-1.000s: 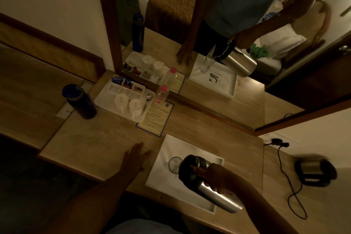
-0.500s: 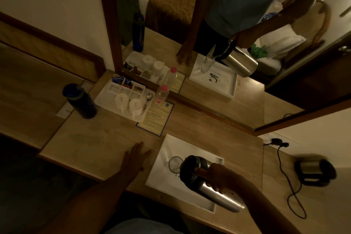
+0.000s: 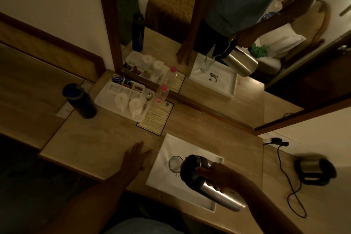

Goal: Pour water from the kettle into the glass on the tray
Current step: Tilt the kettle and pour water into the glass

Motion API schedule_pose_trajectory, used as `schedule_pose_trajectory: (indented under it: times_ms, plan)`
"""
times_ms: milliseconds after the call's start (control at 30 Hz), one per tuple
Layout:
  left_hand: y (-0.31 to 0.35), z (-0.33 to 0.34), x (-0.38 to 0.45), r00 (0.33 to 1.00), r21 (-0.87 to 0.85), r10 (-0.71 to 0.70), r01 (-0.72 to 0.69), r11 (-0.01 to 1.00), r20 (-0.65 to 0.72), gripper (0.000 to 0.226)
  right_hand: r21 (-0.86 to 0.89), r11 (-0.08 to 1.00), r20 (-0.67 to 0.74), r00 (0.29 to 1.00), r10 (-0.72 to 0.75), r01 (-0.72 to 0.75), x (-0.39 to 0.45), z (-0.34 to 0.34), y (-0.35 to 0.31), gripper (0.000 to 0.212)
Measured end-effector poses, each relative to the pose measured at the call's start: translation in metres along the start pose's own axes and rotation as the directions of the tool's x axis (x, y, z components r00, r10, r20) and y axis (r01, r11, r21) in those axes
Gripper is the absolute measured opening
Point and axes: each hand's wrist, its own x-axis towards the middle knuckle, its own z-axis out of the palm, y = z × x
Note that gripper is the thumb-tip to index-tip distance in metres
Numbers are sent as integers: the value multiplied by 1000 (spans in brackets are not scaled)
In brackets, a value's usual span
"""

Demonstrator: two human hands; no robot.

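A steel kettle [image 3: 212, 182] with a black lid end hangs tilted over a white tray [image 3: 171, 150], its spout end right beside a clear glass [image 3: 175, 163]. My right hand [image 3: 218, 175] is wrapped around the kettle's handle. The glass stands upright on the tray, partly hidden by the kettle's lid end. My left hand [image 3: 135, 155] lies flat on the wooden desk, fingers spread, just left of the tray. In the mirror the kettle's spout is at the rim of the glass.
At the back left are a white tray of cups and tea sachets [image 3: 123, 99], a pink-capped bottle [image 3: 161, 96], a printed card [image 3: 155, 118] and a dark flask [image 3: 81, 100]. The kettle base [image 3: 313, 171] with its cord sits at the right. A mirror [image 3: 218, 43] stands behind.
The kettle has tipped slightly further toward the glass. My left hand has stayed flat on the desk.
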Motion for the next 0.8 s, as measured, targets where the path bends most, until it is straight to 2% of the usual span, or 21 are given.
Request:
schedule_pose_trajectory:
  times_ms: [233,500,800]
  plan:
    - [-1,0,0,1000,-16,0,0,1000,-1,82,-21,1000,9,1000,-9,9,0,0,-3,42]
    - [-1,-2,1,1000,-9,3,-3,1000,9,84,36,999,13,1000,-7,6,0,1,-2,35]
    - [0,-1,0,1000,-12,-7,7,1000,7,83,19,1000,26,1000,-6,5,0,1,-1,41]
